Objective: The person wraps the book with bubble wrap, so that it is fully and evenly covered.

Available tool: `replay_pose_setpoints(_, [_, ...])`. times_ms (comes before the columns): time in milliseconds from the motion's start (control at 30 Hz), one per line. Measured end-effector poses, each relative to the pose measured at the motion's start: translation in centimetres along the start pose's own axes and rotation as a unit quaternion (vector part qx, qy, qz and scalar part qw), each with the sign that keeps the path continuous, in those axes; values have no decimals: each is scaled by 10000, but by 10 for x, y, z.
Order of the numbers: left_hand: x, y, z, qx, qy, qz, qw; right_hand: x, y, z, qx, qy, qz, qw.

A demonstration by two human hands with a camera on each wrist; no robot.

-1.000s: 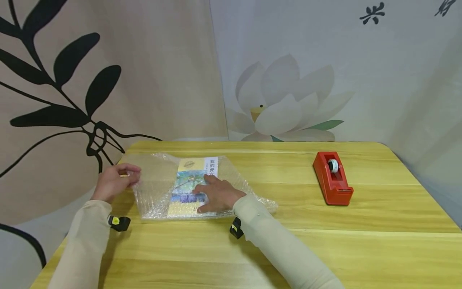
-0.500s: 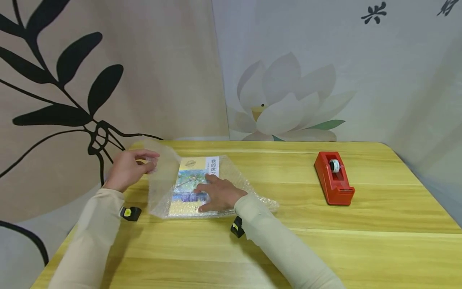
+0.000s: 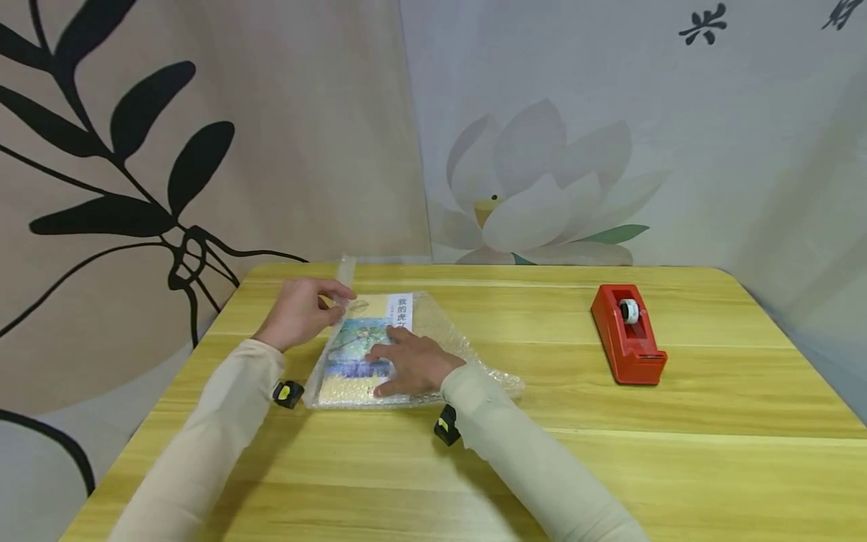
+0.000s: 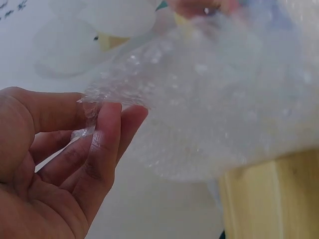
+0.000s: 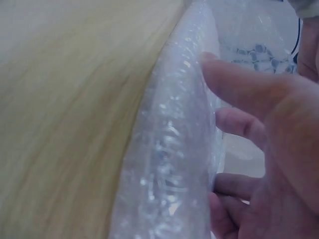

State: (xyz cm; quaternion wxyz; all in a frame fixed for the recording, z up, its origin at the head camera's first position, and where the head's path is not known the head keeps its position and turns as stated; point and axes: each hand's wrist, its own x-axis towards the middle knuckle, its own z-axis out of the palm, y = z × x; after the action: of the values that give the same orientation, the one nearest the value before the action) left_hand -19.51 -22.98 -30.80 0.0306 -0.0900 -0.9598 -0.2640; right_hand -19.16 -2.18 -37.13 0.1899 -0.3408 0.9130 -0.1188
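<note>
A book point(image 3: 359, 339) with a painted blue and yellow cover lies on a sheet of bubble wrap point(image 3: 440, 324). My left hand point(image 3: 305, 307) pinches the left edge of the wrap between thumb and fingers and holds it raised near the book's upper left corner. In the left wrist view the lifted bubble wrap point(image 4: 199, 99) stretches away from the left hand point(image 4: 70, 149). My right hand point(image 3: 413, 365) rests on the book's right half with fingers spread, pressing it down. The right wrist view shows fingers of the right hand point(image 5: 269, 129) against the wrap's bubbly surface point(image 5: 164, 134).
A red tape dispenser point(image 3: 626, 335) with a small roll of tape stands on the right of the wooden table point(image 3: 576, 467). Behind the table hangs a cloth backdrop point(image 3: 325, 135) printed with leaves and a lotus.
My left hand has lifted the left edge of the bubble wrap and carried it rightward, toward and partly over the book. The right hand has stayed on the book.
</note>
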Motion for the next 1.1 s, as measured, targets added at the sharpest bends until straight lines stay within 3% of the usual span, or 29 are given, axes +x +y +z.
replay_pose_setpoints(333, [12, 9, 30, 32, -487, 324, 9983, 3, 1, 2, -35, 11, -34, 10000])
replay_pose_setpoints(833, [26, 13, 58, 785, -884, 954, 9884, 4, 3, 4, -119, 281, -190, 9994])
replay_pose_setpoints(933, [26, 13, 55, 763, -1213, 950, 9851, 3, 3, 5, -148, 268, -204, 9993])
replay_pose_setpoints(1000, [25, 10, 50, 510, -1617, 819, 9821, 2, 3, 5, -232, 252, -210, 9992])
replay_pose_setpoints(1100, [24, 1, 41, -1, -2283, 669, 9713, 2, 2, 4, -293, 217, -210, 9991])
